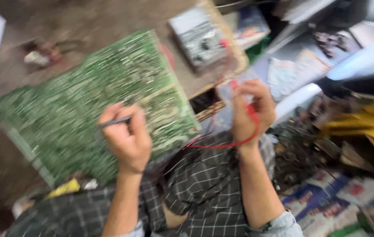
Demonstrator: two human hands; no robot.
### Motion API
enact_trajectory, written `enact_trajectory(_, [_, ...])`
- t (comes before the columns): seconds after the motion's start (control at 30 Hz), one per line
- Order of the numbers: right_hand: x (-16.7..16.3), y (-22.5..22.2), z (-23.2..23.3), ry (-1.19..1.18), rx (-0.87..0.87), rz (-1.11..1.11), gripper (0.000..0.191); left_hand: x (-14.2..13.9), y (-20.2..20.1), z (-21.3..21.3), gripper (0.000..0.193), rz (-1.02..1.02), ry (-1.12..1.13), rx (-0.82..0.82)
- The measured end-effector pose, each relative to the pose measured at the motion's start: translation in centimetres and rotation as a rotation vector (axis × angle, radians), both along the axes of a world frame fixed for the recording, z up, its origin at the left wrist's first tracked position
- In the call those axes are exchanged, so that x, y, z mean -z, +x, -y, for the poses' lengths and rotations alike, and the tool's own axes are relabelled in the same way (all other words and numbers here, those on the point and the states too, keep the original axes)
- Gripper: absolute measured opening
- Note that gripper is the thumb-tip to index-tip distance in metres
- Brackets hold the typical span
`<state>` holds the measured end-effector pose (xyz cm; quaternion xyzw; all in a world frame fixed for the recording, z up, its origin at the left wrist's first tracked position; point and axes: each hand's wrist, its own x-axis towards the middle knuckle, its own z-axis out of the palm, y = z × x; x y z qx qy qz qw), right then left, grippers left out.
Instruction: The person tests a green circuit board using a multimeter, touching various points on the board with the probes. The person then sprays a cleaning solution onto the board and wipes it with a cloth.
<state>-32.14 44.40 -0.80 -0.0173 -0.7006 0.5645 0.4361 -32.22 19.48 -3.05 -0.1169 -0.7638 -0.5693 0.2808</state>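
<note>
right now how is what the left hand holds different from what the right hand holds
The left hand pinches a thin dark probe over the green circuit board; the right hand holds a red probe off the board's edge. The dark probe lies nearly level; the red one is mostly hidden in the fist. A red lead trails from the right hand; no wire shows at the left. Both are slim and held in a closed grip.

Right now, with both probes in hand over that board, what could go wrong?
1. The green circuit board leans half off the bench edge, so it may slip.
2. The red lead loops around the right hand and could snag.
3. The left hand pinches a dark probe over dense traces; a slip might bridge them.
</note>
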Motion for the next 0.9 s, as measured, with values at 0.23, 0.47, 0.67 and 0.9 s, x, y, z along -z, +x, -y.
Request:
enact_trajectory(0.23, [-0.6,-3.1,-20.4,-0.104,0.405,-0.128,0.011,-0.3,1.2,0.5,0.041,0.089,0.018,0.009])
enact_trajectory(0.47, [-5.7,-5.6,-22.1,0.100,0.288,-0.084,0.009,-0.3,0.9,0.7,0.041,0.036,0.077,0.061])
enact_trajectory(0.67, [-2.9,-1.5,-6.4,0.063,-0.270,0.088,0.015,-0.2,0.7,1.3,0.025,-0.091,-0.137,-0.131])
enact_trajectory(0.9, [-0.7,1.0,7.2,0.140,-0.426,0.037,0.019,-0.2,0.7,1.8,0.025,-0.052,-0.120,-0.161])
